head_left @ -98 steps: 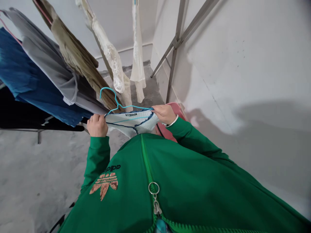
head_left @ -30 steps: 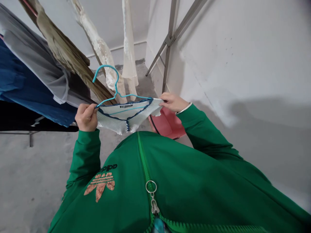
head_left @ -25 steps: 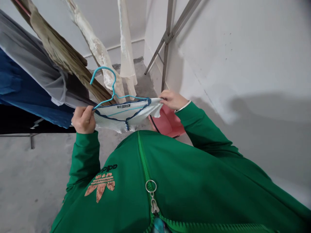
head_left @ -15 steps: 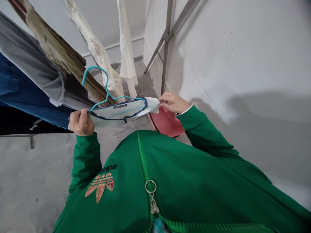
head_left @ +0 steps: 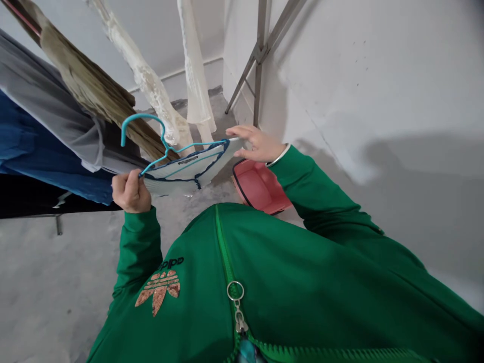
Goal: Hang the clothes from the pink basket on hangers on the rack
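Note:
My left hand (head_left: 130,190) is closed on the left end of a teal plastic-coated wire hanger (head_left: 161,135) and the white garment's edge. The garment (head_left: 185,174) is a white ribbed knit top with navy trim and a small neck label, hanging partly over the hanger. My right hand (head_left: 259,143) is open, fingers spread, with its fingertips just beyond the garment's right corner. That hand holds nothing. Part of the garment's lower edge is hidden behind its fold.
A pink plastic basin (head_left: 260,185) sits below my right hand. Grey, blue and olive-brown clothes (head_left: 81,96) hang at the left, and white lace garments (head_left: 192,65) hang ahead. A metal drying rack leg (head_left: 259,65) stands by the white wall. Below is a concrete floor (head_left: 49,287).
My right hand has let go of the garment and opened, moving up and away. The garment now lies flatter on the hanger, and more of the pink basin shows.

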A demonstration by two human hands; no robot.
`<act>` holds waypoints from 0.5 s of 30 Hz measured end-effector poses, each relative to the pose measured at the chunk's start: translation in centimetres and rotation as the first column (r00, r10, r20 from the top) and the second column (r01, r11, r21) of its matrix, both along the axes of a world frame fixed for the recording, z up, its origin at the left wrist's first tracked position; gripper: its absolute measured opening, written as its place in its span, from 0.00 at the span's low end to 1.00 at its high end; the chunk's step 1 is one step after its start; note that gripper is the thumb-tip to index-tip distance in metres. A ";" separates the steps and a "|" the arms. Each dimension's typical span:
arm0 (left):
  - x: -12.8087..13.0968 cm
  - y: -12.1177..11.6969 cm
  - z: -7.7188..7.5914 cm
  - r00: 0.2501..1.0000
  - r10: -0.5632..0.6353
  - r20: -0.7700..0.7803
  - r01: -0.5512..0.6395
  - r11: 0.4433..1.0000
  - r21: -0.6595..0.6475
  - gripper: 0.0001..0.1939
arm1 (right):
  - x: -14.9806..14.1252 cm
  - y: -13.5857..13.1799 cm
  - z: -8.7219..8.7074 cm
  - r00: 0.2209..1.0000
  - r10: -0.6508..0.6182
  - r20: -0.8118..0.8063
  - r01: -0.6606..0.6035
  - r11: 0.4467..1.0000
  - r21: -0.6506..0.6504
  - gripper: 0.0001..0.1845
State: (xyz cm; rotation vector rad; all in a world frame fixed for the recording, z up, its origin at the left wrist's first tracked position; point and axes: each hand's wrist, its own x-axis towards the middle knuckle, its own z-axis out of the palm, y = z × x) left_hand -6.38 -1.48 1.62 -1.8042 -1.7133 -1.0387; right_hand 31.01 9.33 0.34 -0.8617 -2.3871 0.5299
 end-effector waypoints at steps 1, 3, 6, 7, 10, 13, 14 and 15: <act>0.2 0.0 0.1 1.000 -0.022 0.020 0.022 1.000 -0.001 0.13 | -0.4 0.3 0.0 0.998 0.050 0.023 -0.050 0.999 -0.018 0.27; 0.3 0.2 0.2 0.996 -0.067 0.052 0.069 0.997 -0.030 0.13 | -1.2 0.5 -0.2 0.991 0.119 0.054 -0.117 0.992 -0.046 0.23; -0.4 0.6 0.4 0.988 -0.108 0.112 0.125 0.979 -0.164 0.12 | -2.0 0.2 -0.7 0.993 0.109 0.035 -0.108 0.994 -0.024 0.25; -0.9 0.7 0.4 0.984 -0.115 0.136 0.143 0.965 -0.221 0.11 | -2.2 0.0 -0.8 0.997 0.080 0.011 -0.080 0.997 -0.005 0.25; -2.8 1.2 -0.1 0.969 -0.150 0.196 0.215 0.904 -0.370 0.08 | -2.5 -0.6 -0.5 0.998 -0.007 -0.063 0.010 0.999 0.052 0.25; -4.6 1.6 -1.0 0.947 -0.188 0.262 0.295 0.833 -0.467 0.05 | -2.4 -1.1 0.4 0.996 -0.022 -0.087 0.029 0.997 0.074 0.22; -5.0 1.7 -1.3 0.936 -0.197 0.293 0.324 0.810 -0.489 0.05 | -2.3 -1.3 0.7 0.996 -0.019 -0.083 0.025 0.997 0.068 0.22; -5.2 1.8 -1.6 0.922 -0.205 0.327 0.354 0.788 -0.505 0.05 | -2.1 -1.5 0.9 0.997 -0.022 -0.074 0.026 0.998 0.054 0.22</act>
